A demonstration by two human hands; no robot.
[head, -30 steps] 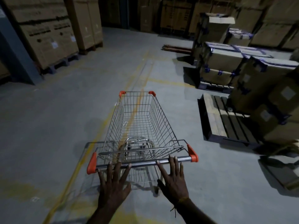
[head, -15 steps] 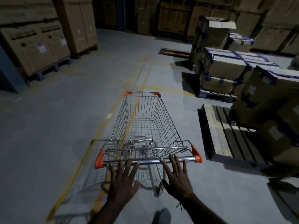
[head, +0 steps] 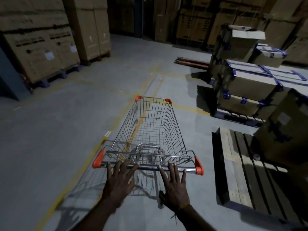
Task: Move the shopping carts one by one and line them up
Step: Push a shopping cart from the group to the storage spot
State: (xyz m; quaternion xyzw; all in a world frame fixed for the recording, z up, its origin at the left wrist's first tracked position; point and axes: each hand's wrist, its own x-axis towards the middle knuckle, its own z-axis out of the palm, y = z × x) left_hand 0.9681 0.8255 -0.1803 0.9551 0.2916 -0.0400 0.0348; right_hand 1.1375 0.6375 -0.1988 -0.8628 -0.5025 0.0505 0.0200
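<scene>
Warehouse concrete floor (head: 50,147): one empty chrome wire shopping cart (head: 150,130) is pushed by left hand (head: 119,182) and right hand (head: 175,185), fingers straight, nothing gripped; no cart row is seen, lining-up judged unfinished.

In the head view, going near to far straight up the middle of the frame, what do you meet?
Left hand and right hand → cart handle bar → wire basket → yellow floor line → stacked cardboard boxes at the back.

Left hand (head: 119,181) and right hand (head: 175,185) flat-fingered on shopping cart (head: 150,130) handlebar, wooden pallet (head: 241,172) right
</scene>
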